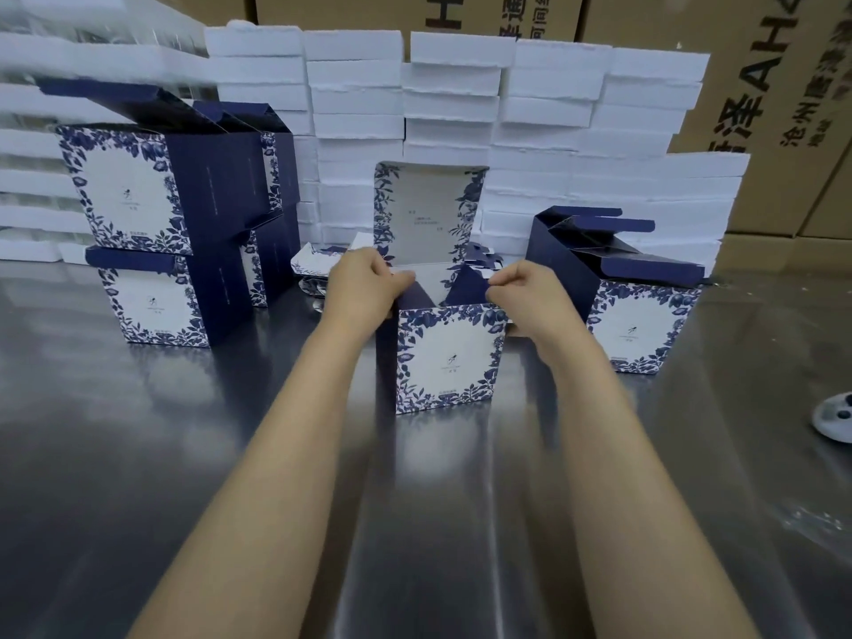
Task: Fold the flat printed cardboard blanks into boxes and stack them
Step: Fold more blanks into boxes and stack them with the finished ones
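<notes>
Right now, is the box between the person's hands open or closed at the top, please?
Open: the box has its lid panel standing upright, while the left hand and right hand pinch its side flaps.

Even, cool overhead light. Broad soft glare streaks on steel desk [138, 454]. Wide-angle bowing at edges; white foam stacks [92, 62] upper left smeared.

We have bare steel table [138, 454] near and left of the centre box [445, 357], while stacked boxes [156, 232] far left, another box [641, 315] right and foam slabs [553, 131] behind hem it.
</notes>
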